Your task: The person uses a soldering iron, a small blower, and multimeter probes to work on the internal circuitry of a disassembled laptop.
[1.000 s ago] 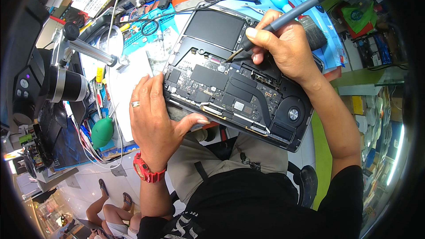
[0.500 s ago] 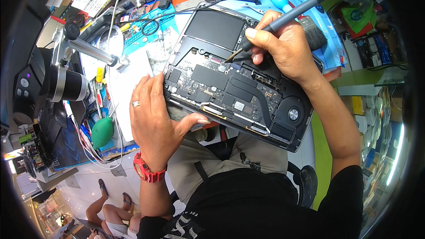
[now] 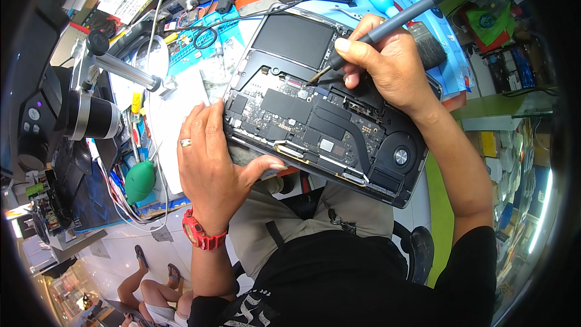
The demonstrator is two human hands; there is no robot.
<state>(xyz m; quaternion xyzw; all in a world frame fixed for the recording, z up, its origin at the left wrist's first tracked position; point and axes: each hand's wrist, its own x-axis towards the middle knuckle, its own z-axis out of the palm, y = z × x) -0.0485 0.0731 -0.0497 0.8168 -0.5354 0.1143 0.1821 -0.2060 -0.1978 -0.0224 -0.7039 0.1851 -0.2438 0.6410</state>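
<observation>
An opened laptop (image 3: 248, 63) lies slanted at the bench's near edge, its inner side up, with the circuit board (image 3: 248, 107) and a round fan (image 3: 400, 157) exposed. My right hand (image 3: 390, 63) grips a grey soldering iron (image 3: 405, 18) like a pen. The thin tip points down at the board's upper edge, beside a small connector; whether it touches cannot be made out. My left hand (image 3: 209, 157) lies with spread fingers against the laptop's left edge, thumb stretched along the near side. It holds nothing.
At the left a microscope (image 3: 91, 115) on a metal arm overhangs the bench. Below it are a green blower bulb (image 3: 140, 181) and white cables. A black cable (image 3: 272, 9) arcs over the laptop's far end. At the right back stands a light-blue holder (image 3: 445, 36). Another person's legs (image 3: 151, 293) show lower left.
Almost everything is as it was. Both hands, the soldering iron and the laptop keep their places, with at most a tiny shift at the iron's tip.
</observation>
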